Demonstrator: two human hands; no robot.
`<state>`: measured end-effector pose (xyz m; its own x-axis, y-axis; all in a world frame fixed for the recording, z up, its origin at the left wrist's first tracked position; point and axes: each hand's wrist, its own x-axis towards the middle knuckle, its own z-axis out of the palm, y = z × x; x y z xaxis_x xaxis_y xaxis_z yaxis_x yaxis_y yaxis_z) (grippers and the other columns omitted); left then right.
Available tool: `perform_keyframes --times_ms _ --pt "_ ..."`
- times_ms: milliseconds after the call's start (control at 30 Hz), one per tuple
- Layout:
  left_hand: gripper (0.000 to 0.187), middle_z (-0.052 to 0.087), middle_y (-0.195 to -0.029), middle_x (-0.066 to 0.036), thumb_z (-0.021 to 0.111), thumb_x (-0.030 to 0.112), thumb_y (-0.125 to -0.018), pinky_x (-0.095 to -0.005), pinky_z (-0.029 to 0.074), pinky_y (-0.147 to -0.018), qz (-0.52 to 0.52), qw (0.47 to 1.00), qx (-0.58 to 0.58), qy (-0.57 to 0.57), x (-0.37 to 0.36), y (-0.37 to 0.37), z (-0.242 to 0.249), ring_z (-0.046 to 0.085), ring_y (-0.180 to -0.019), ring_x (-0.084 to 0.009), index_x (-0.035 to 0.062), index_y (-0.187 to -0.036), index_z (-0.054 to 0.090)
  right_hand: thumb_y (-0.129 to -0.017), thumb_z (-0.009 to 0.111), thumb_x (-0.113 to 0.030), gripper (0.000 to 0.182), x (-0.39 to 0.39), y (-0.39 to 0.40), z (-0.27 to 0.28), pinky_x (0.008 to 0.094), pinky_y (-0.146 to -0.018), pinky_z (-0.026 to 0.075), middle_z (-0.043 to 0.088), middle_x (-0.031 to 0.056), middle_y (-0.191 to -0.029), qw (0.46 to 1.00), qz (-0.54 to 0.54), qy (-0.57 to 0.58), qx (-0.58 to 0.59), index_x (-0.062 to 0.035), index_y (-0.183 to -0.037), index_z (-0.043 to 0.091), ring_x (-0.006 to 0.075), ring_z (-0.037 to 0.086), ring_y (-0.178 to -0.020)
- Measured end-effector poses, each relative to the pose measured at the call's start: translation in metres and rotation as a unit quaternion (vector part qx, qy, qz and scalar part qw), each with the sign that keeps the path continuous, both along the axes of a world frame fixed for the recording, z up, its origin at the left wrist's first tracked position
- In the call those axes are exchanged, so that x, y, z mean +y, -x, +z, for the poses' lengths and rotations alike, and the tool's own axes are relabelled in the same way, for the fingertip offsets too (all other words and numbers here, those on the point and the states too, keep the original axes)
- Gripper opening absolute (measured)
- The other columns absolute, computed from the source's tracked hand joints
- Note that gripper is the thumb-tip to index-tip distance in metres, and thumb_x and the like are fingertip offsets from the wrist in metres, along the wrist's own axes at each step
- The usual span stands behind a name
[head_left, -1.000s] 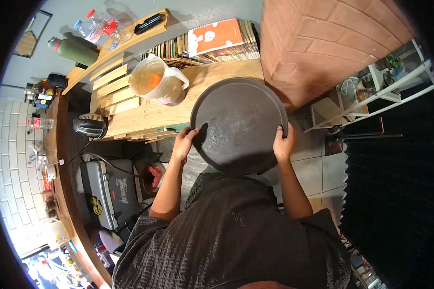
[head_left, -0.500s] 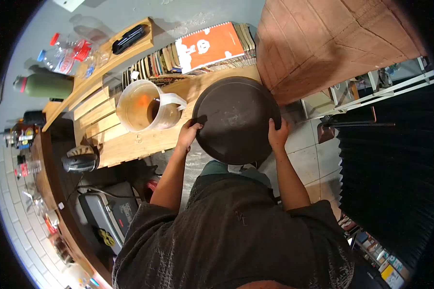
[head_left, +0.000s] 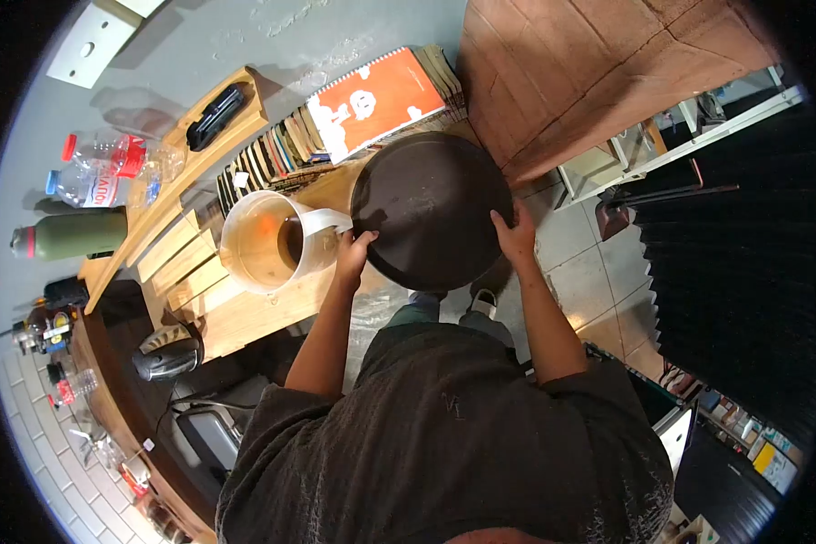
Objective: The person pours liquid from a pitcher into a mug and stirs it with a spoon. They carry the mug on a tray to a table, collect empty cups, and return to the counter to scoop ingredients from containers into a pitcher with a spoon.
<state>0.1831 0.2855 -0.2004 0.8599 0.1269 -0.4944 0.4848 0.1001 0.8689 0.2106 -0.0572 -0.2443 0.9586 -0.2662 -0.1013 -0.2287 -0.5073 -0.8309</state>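
Far left, against the grey wall, a green flask lies on its side with a clear plastic bottle beyond it. A wooden shelf slants up from there, carrying a black case. Nearer, a dark kettle sits at the left end of the wooden counter. On the counter stands a white pitcher of brownish liquid, its handle pointing right. Just beside that handle, the person's left hand is closed on the near-left rim of a round dark tray, thumb on top. The tray is held out over the counter's right end, its far edge close to a row of books and an orange spiral notebook. The right hand clamps the tray's right rim, fingers curled over the edge. Right of it rises a brick pillar, with tiled floor below.
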Motion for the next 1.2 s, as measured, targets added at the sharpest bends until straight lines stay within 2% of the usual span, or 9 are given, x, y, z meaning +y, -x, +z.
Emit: perform_keyframes --times_ms 67,200,267,400,433,467,667,833,1200 --pt "0.049 0.060 -0.117 -0.012 0.064 0.014 -0.079 -0.0325 0.038 -0.097 -0.003 1.000 -0.018 0.022 -0.004 0.001 0.003 0.054 -0.109 -0.0233 -0.0045 -0.123 0.052 -0.084 0.069 -0.027 0.063 0.002 -0.001 0.008 0.0421 -0.104 0.037 0.048 0.0232 -0.135 0.992 0.022 -0.121 -0.026 0.0015 -0.135 0.045 0.0340 0.046 -0.125" --pt "0.053 0.056 -0.122 -0.013 0.066 0.015 -0.082 -0.0320 0.040 -0.096 -0.047 0.997 -0.055 0.004 -0.007 0.002 0.002 0.053 -0.111 -0.0232 -0.0059 -0.127 0.047 -0.084 0.071 -0.022 0.060 -0.005 0.009 0.010 0.0392 -0.101 0.040 0.051 0.0215 -0.132 0.989 -0.041 -0.138 -0.035 0.0019 -0.133 0.047 0.0291 0.051 -0.120" --pt "0.051 0.054 -0.125 -0.015 0.064 0.015 -0.086 -0.0317 0.041 -0.095 -0.045 0.998 -0.049 -0.011 -0.014 0.006 0.006 0.054 -0.110 -0.0216 -0.0052 -0.129 0.045 -0.085 0.071 -0.021 0.052 -0.017 0.024 0.025 0.0344 -0.091 0.046 0.061 0.0176 -0.119 0.996 -0.053 -0.064 -0.015 0.0027 -0.127 0.052 0.0226 0.058 -0.106" --pt "0.039 0.061 -0.117 -0.010 0.060 0.018 -0.091 -0.0318 0.044 -0.094 -0.149 0.989 -0.002 0.016 -0.044 0.004 0.047 0.060 -0.104 -0.0194 -0.0016 -0.125 0.052 -0.086 0.070 -0.018 0.041 -0.042 0.066 0.055 0.0290 -0.081 0.049 0.067 0.0099 -0.103 0.980 -0.149 -0.123 -0.046 0.0023 -0.119 0.057 0.0153 0.061 -0.092" --pt "0.029 0.065 -0.104 -0.003 0.061 0.015 -0.090 -0.0239 0.044 -0.078 -0.132 0.990 0.019 0.032 -0.057 0.007 0.049 0.060 -0.094 -0.0120 0.0032 -0.116 0.059 -0.088 0.068 -0.018 0.036 -0.049 0.081 0.062 0.0269 -0.079 0.048 0.067 0.0075 -0.099 0.975 -0.172 -0.125 -0.067 0.0018 -0.117 0.059 0.0128 0.061 -0.088" --pt "0.029 0.065 -0.104 -0.003 0.061 0.015 -0.090 -0.0239 0.044 -0.078 -0.162 0.986 0.023 0.031 -0.065 0.008 0.050 0.060 -0.094 -0.0120 0.0032 -0.116 0.059 -0.089 0.066 -0.017 0.031 -0.057 0.098 0.066 0.0249 -0.077 0.048 0.067 0.0052 -0.096 0.969 -0.196 -0.124 -0.089 0.0013 -0.114 0.061 0.0104 0.060 -0.085" --pt "0.031 0.063 -0.111 -0.008 0.060 0.020 -0.092 -0.0290 0.046 -0.084 -0.320 0.947 -0.003 0.013 -0.141 0.019 0.065 0.061 -0.097 -0.0161 0.0018 -0.118 0.059 -0.090 0.065 -0.017 0.028 -0.105 0.213 0.121 0.0248 -0.077 0.049 0.068 0.0061 -0.095 0.929 -0.345 -0.092 -0.098 0.0005 -0.111 0.063 0.0105 0.061 -0.087" --pt "0.030 0.063 -0.104 -0.003 0.060 0.019 -0.093 -0.0250 0.044 -0.078 -0.433 0.901 -0.022 0.024 -0.229 0.064 0.077 0.058 -0.090 -0.0104 0.0033 -0.118 0.058 -0.089 0.064 -0.015 0.025 -0.131 0.341 0.167 0.0262 -0.077 0.050 0.069 0.0084 -0.094 0.867 -0.459 -0.038 -0.190 0.0015 -0.108 0.064 0.0125 0.064 -0.086" --pt "0.033 0.061 -0.110 -0.006 0.057 0.023 -0.095 -0.0302 0.044 -0.083 -0.688 0.722 -0.050 0.048 -0.426 0.327 0.114 0.059 -0.099 -0.0158 0.0031 -0.122 0.055 -0.082 0.066 -0.006 0.016 -0.106 0.656 0.233 0.0311 -0.076 0.051 0.069 0.0135 -0.092 0.748 -0.617 0.129 -0.209 0.0017 -0.097 0.066 0.0222 0.067 -0.084"
